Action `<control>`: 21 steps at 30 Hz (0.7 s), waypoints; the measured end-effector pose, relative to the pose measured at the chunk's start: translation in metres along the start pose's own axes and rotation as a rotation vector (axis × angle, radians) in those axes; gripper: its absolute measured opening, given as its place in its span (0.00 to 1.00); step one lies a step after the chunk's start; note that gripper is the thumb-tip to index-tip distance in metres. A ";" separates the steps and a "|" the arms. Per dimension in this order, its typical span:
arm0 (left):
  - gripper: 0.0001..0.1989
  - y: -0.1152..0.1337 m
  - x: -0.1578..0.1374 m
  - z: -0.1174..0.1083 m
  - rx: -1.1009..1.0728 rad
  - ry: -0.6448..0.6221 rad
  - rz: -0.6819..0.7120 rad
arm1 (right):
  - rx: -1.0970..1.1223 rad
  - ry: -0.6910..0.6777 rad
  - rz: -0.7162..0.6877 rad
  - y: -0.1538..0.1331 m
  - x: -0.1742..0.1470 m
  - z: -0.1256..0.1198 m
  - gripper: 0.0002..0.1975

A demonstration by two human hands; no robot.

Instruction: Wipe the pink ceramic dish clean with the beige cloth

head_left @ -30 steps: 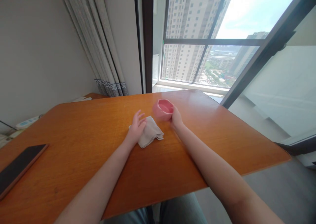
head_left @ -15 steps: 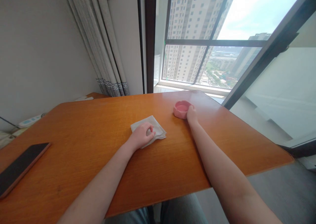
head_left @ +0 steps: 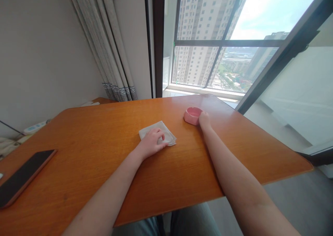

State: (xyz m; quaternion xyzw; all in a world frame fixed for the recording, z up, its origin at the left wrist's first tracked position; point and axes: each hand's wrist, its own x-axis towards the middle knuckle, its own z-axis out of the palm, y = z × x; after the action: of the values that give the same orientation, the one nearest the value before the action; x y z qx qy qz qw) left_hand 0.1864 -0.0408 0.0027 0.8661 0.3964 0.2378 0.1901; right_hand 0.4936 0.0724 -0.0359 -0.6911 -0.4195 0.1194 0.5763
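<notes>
On the wooden table lies a folded pale cloth, flat and square, in front of me. My left hand rests over its near side, fingers bent on top and the thumb along the right-hand edge, gripping it. Part of the cloth is hidden under the palm. Farther off and to the right stands a pink ashtray, upright, with notches in its thick rim. My right hand is closed round the ashtray's right side, and most of its fingers are out of sight.
A black phone-like slab with a reddish edge lies at the table's left. Beyond the left edge is a white power strip. A grey curtain and a large window stand behind the table.
My left thumb has stretched out toward the cloth's right edge, and the fingers are less tightly curled. The right hand keeps its hold on the ashtray. The view has shifted slightly.
</notes>
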 end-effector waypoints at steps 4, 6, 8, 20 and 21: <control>0.09 0.002 0.001 -0.002 0.024 -0.059 0.026 | -0.066 0.086 0.006 -0.019 -0.012 -0.009 0.23; 0.08 0.003 0.001 -0.002 0.053 -0.088 0.066 | -0.094 0.133 -0.172 -0.039 -0.024 -0.014 0.27; 0.05 0.004 0.001 -0.002 0.087 -0.088 0.097 | -0.078 0.052 -0.480 -0.061 -0.042 -0.015 0.27; 0.07 -0.016 0.004 -0.012 -0.402 0.888 -0.188 | -0.180 -0.823 -0.803 -0.101 -0.154 0.034 0.18; 0.08 -0.018 0.005 -0.014 -0.469 0.946 -0.184 | -0.257 -0.898 -0.830 -0.100 -0.157 0.036 0.19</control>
State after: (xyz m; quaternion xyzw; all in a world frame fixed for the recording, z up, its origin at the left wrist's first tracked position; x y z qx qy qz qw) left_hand 0.1705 -0.0239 0.0063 0.5602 0.4493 0.6668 0.1991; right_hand 0.3295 -0.0167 -0.0075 -0.4165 -0.8655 0.1130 0.2544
